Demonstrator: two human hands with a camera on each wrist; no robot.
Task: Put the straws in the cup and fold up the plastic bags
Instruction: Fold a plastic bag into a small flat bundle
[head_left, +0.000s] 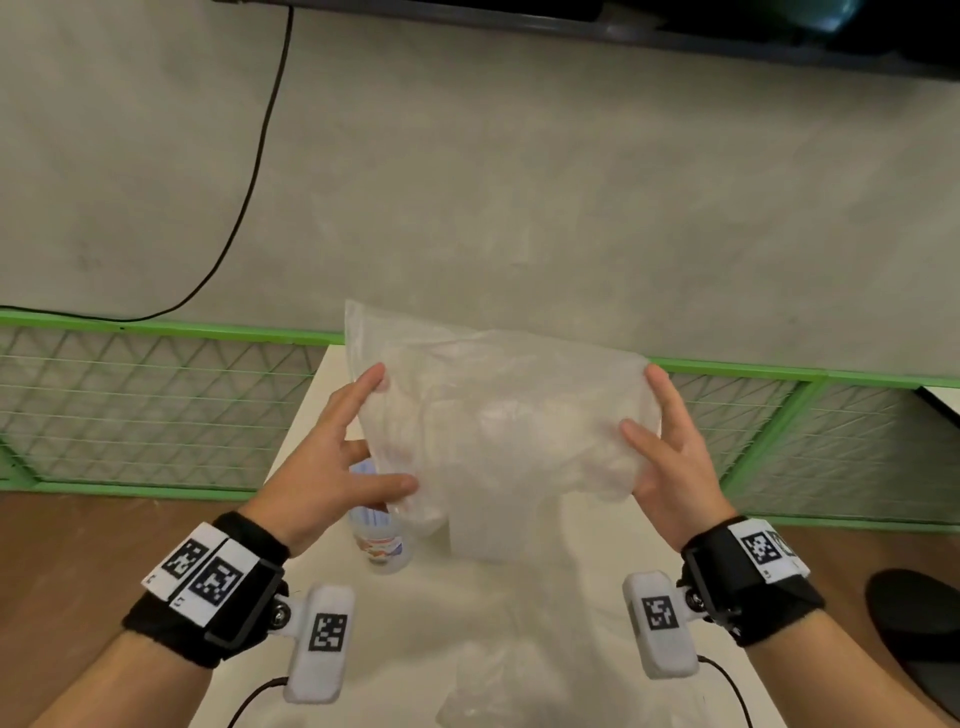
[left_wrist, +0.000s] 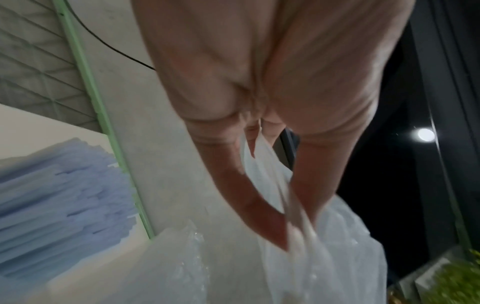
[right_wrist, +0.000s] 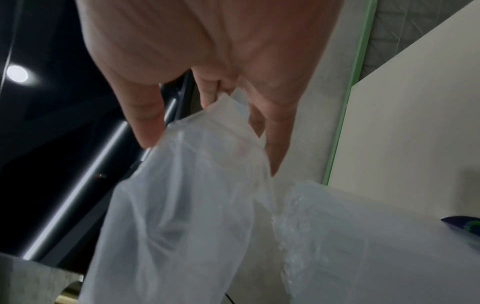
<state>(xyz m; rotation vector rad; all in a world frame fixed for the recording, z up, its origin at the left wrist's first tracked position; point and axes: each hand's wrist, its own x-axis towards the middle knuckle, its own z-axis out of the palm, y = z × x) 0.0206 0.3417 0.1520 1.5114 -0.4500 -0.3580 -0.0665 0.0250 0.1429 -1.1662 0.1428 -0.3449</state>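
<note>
A translucent plastic bag (head_left: 498, 426) hangs spread in the air above the white table (head_left: 587, 597). My left hand (head_left: 374, 436) pinches its left edge between thumb and fingers, and my right hand (head_left: 643, 402) pinches its right edge. In the left wrist view the bag (left_wrist: 324, 267) runs out between my fingers (left_wrist: 249, 197); the right wrist view shows the bag (right_wrist: 182, 205) caught the same way. A clear cup (head_left: 382, 545) holding blue straws (left_wrist: 59, 205) stands on the table under my left hand, partly hidden. A second crumpled bag (head_left: 493, 675) lies on the table near me.
A green mesh fence (head_left: 156, 405) runs behind the table on both sides. A black cable (head_left: 260, 145) crosses the grey surface beyond it. A dark round object (head_left: 914, 623) sits at the right. A purple and green item (right_wrist: 465, 224) lies on the table's right part.
</note>
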